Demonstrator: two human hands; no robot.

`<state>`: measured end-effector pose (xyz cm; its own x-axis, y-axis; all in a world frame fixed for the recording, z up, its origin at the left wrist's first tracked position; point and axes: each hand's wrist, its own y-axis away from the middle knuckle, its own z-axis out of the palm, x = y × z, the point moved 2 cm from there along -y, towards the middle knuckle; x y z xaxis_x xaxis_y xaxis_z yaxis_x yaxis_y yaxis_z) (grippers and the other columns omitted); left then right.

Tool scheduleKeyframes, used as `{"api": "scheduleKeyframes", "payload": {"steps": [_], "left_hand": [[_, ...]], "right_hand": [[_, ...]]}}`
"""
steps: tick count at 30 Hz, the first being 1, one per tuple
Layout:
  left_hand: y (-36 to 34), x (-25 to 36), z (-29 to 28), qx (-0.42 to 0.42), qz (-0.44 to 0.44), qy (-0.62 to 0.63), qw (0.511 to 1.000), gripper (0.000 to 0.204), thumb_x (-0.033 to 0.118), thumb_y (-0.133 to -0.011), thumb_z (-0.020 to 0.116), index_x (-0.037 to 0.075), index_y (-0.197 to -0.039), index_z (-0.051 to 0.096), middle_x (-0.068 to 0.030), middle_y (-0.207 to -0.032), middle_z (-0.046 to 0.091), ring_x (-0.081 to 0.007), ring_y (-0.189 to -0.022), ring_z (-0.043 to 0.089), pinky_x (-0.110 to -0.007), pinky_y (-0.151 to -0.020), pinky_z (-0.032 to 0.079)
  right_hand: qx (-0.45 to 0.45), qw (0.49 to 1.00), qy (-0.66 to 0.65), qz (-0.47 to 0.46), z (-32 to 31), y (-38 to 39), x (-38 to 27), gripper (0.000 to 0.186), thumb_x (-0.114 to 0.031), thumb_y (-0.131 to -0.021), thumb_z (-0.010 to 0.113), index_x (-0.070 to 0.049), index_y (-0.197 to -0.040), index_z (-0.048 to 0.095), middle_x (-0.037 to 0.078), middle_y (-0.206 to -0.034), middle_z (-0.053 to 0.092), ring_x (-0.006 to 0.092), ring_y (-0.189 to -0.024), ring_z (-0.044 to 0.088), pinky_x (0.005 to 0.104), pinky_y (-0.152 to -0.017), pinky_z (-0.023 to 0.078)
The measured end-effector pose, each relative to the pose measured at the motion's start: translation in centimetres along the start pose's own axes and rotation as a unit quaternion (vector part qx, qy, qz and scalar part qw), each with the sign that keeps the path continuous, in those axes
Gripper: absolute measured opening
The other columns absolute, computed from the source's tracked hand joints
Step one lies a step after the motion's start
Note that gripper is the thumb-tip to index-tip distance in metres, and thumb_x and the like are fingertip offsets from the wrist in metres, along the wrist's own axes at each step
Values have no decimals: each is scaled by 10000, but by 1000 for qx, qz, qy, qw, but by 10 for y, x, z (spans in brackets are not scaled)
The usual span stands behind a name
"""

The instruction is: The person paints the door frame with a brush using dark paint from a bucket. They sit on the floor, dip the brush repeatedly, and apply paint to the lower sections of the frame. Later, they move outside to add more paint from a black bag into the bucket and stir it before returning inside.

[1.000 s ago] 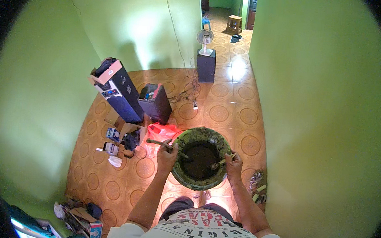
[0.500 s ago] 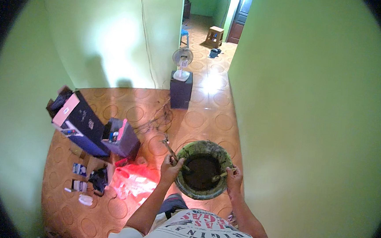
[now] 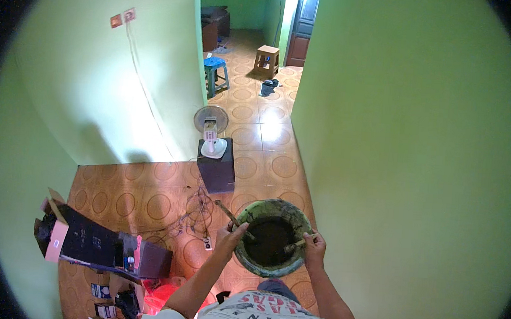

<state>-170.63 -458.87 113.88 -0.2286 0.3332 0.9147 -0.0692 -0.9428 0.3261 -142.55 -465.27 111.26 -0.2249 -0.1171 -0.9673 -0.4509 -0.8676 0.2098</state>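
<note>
In front of my body I carry a round, mud-stained bucket (image 3: 263,273) by its rim, with dark wet material (image 3: 271,243) inside. My left hand (image 3: 229,240) is closed at the left rim, with a wooden stick-like handle (image 3: 224,211) under the thumb; its lower end reaches into the bucket. My right hand (image 3: 315,248) grips the right rim and pinches the end of a second tool's short handle (image 3: 298,244), whose head rests toward the dark material. What kind of tools they are I cannot make out.
Ahead, a small fan (image 3: 211,130) stands on a dark box-shaped cabinet (image 3: 217,174), with tangled cables (image 3: 195,214) on the tiles. A black carton (image 3: 90,237) and scattered items lie left. Beyond the doorway are a blue stool (image 3: 216,68) and a wooden stool (image 3: 266,59). A green wall (image 3: 397,169) runs along my right.
I have moved forward toward the doorway: the fan, cabinet and carton sit lower and nearer in view. The bucket stays in both hands with the two tools.
</note>
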Motion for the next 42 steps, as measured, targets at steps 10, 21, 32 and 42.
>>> {"api": "scheduleKeyframes", "payload": {"steps": [10,21,32,42], "left_hand": [[-351,129,162,73,57,-17,996,221,138,-892,729,5,-1056,663,-24,-944,664,-104,-820,591,-266,-760,474],[-781,204,237,86,82,20,993,207,75,-882,724,1,-1063,656,3,-964,652,-95,-846,581,-256,-793,467],[-1233,355,336,64,66,-18,996,194,100,-895,718,15,-1057,655,6,-915,650,-91,-803,583,-256,-754,476],[-1620,431,407,97,100,1,990,208,64,-901,705,9,-1095,654,-12,-989,673,-102,-879,608,-262,-820,488]], "right_hand": [[-98,995,-12,19,64,-423,-119,391,-170,-914,720,32,-1232,613,34,-943,664,100,-824,595,258,-758,495],[-28,975,199,-97,190,-853,-137,350,-272,-847,812,-47,-882,546,-18,-730,508,83,-669,474,258,-610,418],[33,958,262,-107,329,-1306,-207,402,-357,-824,812,-13,-898,618,88,-843,581,217,-794,586,340,-741,494],[-15,912,313,-264,489,-1671,-281,311,-233,-839,790,-42,-807,546,96,-831,522,221,-759,546,366,-666,459]]}}
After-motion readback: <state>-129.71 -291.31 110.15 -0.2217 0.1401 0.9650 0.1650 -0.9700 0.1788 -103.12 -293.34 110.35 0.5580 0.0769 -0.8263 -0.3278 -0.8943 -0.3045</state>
